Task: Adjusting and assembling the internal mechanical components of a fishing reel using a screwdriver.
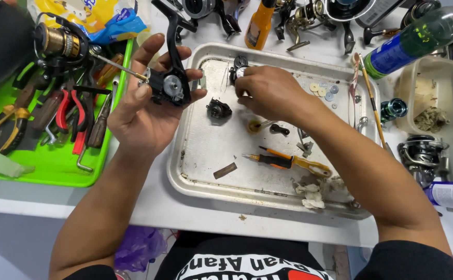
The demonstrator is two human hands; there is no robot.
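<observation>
I'm cradling the black fishing reel body in my left hand, palm up, fingers curled round its underside and my thumb pressing on its near edge, out over the left rim of the metal tray. Its long stem is sticking up away from me and the round silver gear face is looking straight at me. It's looking like a hard, rigid casting, likely a bit greasy, so I'm judging the flat sides of the housing the safe place to hold, not the thin stem.

My right hand is reaching down onto the tray's far end, fingertips bunched together on a small dark reel part; I can't tell how firmly I'm pinching, since my knuckles are hiding the tips. That piece is looking tiny and light, easy to flick away, so a fingertip pinch seems right. It's lying just right of the reel body, the two hands near but apart.

Another small black part is sitting on the tray between my hands. Nearer me, an orange-handled screwdriver is lying across the tray, and little washers are resting beyond my right wrist. The green tool tray of pliers is sitting off to my left.
</observation>
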